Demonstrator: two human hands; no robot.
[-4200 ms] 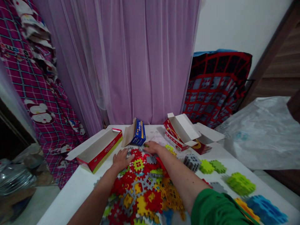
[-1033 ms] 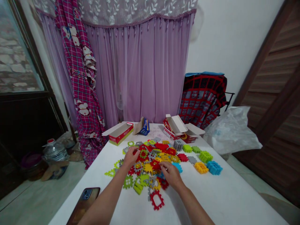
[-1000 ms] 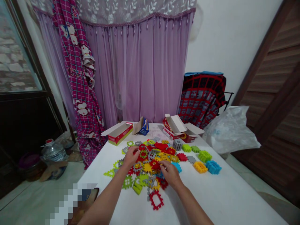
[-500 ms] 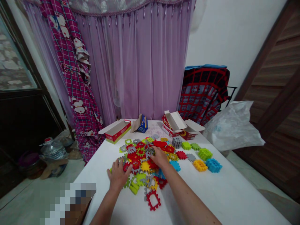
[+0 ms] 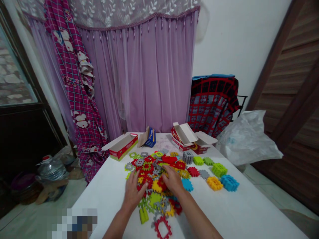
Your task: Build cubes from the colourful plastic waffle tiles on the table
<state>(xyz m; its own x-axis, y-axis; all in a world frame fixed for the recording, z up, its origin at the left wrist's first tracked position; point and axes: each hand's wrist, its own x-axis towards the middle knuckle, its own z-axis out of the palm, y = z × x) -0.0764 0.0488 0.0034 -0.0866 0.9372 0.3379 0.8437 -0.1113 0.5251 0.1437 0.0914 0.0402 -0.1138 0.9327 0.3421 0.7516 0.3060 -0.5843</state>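
A heap of flat, toothed plastic tiles (image 5: 154, 172) in red, yellow, green and grey lies on the white table (image 5: 236, 212). My left hand (image 5: 133, 192) rests flat on the heap's left edge with its fingers spread. My right hand (image 5: 173, 179) lies palm down on the middle of the heap, fingers slightly curled over the tiles. Neither hand lifts a tile. A red square frame tile (image 5: 161, 228) lies nearest me. A green piece (image 5: 143, 215) lies just below my left hand.
Stacked tile blocks stand to the right: blue (image 5: 229, 182), yellow (image 5: 214, 182), green (image 5: 219, 169), grey (image 5: 188, 157). Open cartons sit at the far edge: a long red one (image 5: 122, 149), a blue one (image 5: 149, 137), red-white ones (image 5: 186, 137). A white plastic bag (image 5: 246, 139) lies right.
My left hand has moved right, onto the heap's edge. My right hand has slid nearer to me over the tiles. The heap looks pushed closer together. The camera has tilted slightly.
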